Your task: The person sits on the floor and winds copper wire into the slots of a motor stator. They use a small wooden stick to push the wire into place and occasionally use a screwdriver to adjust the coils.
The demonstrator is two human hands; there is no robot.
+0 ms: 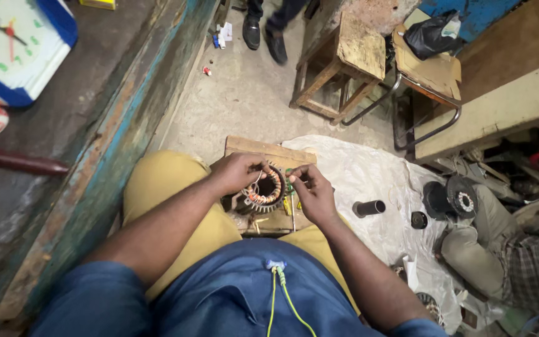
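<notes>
Head view looks straight down at a seated person in yellow trousers and a blue shirt, forearms reaching forward over the lap. Between the knees sits a round motor stator [264,190], a toothed metal ring with copper-coloured windings, resting on a small wooden board [268,151] that lies on the concrete floor [244,93].

At the stator's upper left rim the left hand [237,172] has its fingers curled around the rim, its fingertips pinching a thin pale wire [257,179] that loops down across the ring. Over on the stator's right edge, the right hand [312,190] has thumb and forefinger pressed together at the rim; whether they grip the same wire or a small part cannot be told. Both hands touch the stator and are close together across its opening.

A crumpled sheet of clear plastic [369,171] is spread over the floor to the right. On it lie a short dark tube [369,208], a small black cap [418,219] and a black round motor housing [450,196]. Another person's leg in grey trousers [488,240] stretches in from the right edge. Beyond the board stand a wooden stool [344,62] and a metal-framed seat with a black bag [433,34] on it. Someone's dark shoes [263,34] show near the top. A wall clock with a blue frame [17,50] lies at top left.
</notes>
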